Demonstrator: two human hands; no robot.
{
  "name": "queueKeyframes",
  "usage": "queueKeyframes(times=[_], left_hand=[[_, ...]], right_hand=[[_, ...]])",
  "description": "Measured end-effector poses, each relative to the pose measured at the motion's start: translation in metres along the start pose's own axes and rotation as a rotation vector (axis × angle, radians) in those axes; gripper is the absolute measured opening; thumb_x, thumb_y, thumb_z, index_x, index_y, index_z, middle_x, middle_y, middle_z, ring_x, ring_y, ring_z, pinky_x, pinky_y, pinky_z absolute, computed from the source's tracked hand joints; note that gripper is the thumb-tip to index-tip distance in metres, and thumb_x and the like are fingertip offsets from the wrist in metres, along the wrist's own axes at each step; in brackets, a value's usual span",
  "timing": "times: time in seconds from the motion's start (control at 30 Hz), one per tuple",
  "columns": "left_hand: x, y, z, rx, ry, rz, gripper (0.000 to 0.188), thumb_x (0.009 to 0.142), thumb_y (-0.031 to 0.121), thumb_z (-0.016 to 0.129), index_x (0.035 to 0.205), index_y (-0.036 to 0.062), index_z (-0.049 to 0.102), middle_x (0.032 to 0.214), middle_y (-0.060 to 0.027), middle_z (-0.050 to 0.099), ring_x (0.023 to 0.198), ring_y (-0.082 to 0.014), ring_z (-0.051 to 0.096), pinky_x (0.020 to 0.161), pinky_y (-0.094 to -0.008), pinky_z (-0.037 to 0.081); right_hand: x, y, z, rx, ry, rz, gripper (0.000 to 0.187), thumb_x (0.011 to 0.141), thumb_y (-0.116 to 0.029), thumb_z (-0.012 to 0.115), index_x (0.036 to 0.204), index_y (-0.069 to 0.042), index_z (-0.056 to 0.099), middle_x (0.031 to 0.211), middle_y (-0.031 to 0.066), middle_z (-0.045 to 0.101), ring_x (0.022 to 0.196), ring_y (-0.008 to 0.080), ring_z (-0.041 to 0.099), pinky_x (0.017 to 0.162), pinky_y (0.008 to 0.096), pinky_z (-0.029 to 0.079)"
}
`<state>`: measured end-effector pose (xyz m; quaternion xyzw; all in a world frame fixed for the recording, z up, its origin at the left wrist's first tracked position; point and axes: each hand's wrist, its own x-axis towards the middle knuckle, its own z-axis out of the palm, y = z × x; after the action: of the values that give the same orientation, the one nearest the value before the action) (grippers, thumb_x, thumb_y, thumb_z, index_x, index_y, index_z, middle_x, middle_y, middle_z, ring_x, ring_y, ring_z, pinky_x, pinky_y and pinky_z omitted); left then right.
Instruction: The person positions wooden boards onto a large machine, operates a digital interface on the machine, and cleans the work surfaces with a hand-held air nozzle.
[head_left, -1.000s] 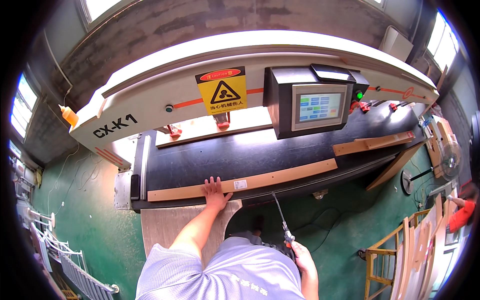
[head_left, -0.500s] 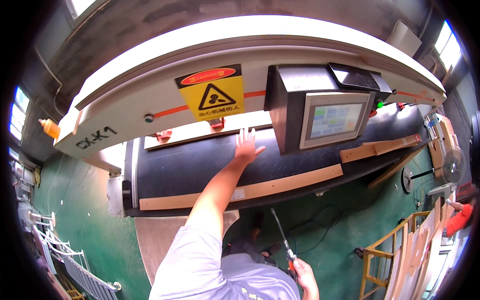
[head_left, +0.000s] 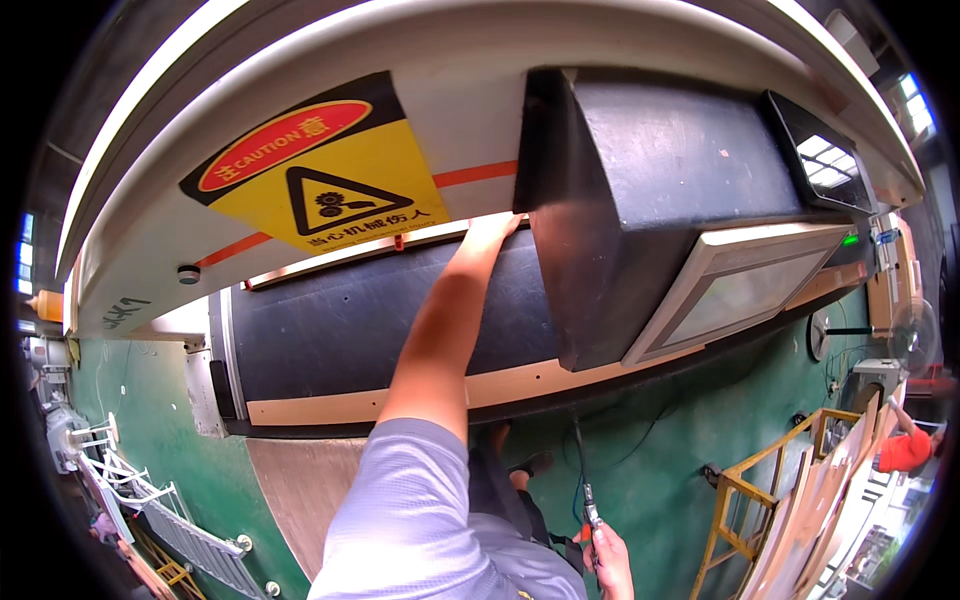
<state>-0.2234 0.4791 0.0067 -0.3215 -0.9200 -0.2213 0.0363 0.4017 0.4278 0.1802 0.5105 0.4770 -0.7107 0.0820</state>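
My left arm stretches over the black machine bed (head_left: 340,335) and under the beam. My left hand (head_left: 497,224) is at the pale board (head_left: 350,252) along the far side of the bed, its fingers mostly hidden by the beam. Low down beside my body, my right hand (head_left: 612,563) is closed round an air blow gun (head_left: 592,510) with a long thin nozzle pointing away from me. A long wooden strip (head_left: 320,409) with small holes lies on the bed's near edge, passing beneath my forearm.
A dark control box (head_left: 650,190) with a screen (head_left: 745,295) juts from the beam (head_left: 470,110), right of my left hand. A yellow frame (head_left: 745,500) with long boards stands at right, near a person in red (head_left: 900,450). White metal racks (head_left: 190,520) stand at left.
My view has moved closer to the beam. My left hand has gone from open above the bed to farther in, at the far board. My right hand keeps the air blow gun low.
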Motion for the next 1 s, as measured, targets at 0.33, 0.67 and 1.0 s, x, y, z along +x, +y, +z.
queueKeyframes(times=[0.33,0.67,1.0], left_hand=[[-0.01,-0.054,-0.037,-0.174,-0.115,-0.195,0.053,0.091,0.048,0.069,0.116,0.0024,0.072,0.121,-0.0203,0.07,0.123,-0.0382,0.062,0.105,-0.0494,0.048],[-0.008,-0.059,-0.047,-0.346,-0.223,-0.238,0.061,0.088,0.055,0.073,0.118,0.0013,0.071,0.123,-0.0208,0.069,0.123,-0.0381,0.061,0.104,-0.0477,0.049],[-0.172,-0.018,-0.102,-0.013,-0.19,0.103,0.066,0.075,0.054,0.084,0.117,0.0047,0.073,0.108,-0.0159,0.067,0.11,-0.0353,0.061,0.098,-0.0481,0.049]], right_hand=[[0.019,-0.012,0.006,-0.024,-0.07,0.056,0.036,0.11,-0.033,0.056,0.123,-0.001,0.067,0.07,-0.0074,0.053,0.049,0.0015,0.038,0.045,0.0207,0.03],[0.01,-0.005,0.013,-0.087,-0.005,0.014,0.034,0.109,-0.034,0.057,0.114,-0.003,0.07,0.077,-0.0062,0.059,0.058,0.0015,0.038,0.053,0.0205,0.028],[-0.005,0.021,0.002,-0.081,-0.069,-0.059,0.044,0.108,-0.031,0.06,0.138,0.001,0.063,0.1,-0.0005,0.065,0.095,0.0095,0.058,0.09,0.0235,0.045]])
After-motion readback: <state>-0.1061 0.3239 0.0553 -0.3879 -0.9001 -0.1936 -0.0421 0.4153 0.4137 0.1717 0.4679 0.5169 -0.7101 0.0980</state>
